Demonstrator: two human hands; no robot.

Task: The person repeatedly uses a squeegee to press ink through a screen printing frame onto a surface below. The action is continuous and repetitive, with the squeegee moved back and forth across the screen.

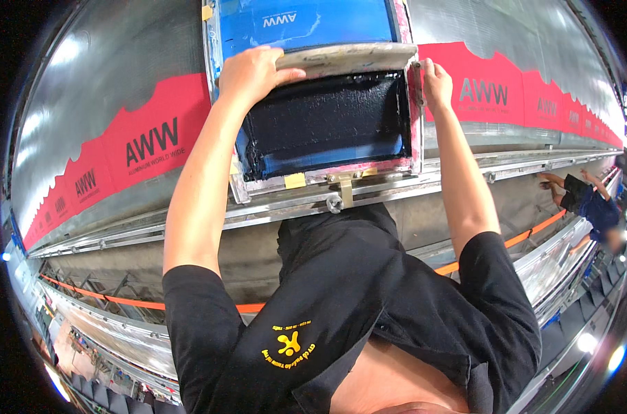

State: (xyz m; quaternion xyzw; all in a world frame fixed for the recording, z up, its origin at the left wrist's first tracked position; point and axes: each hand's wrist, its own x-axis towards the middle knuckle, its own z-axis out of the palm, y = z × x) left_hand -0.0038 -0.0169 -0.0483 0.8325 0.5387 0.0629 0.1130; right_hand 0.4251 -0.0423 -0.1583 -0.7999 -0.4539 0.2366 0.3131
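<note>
A screen-printing frame point(417, 141) lies in front of me, with a blue mesh point(306, 24) and a broad patch of black ink point(327, 117) on its near part. A pale, ink-smudged squeegee point(355, 61) spans the frame crosswise at the far edge of the ink. My left hand point(251, 72) grips its left end, thumb on the near side. Closed at the frame's right rail, beside the squeegee's right end, is my right hand point(437, 83); whether its fingers hold the squeegee or the rail is hard to make out.
Under the frame stretches a long silvery sheet with a red printed band point(148, 131). A metal rail point(458, 172) runs along its near edge, with a clamp point(342, 193) at the frame. An orange bar point(141, 301) crosses nearer me. Another person point(596, 207) stands far right.
</note>
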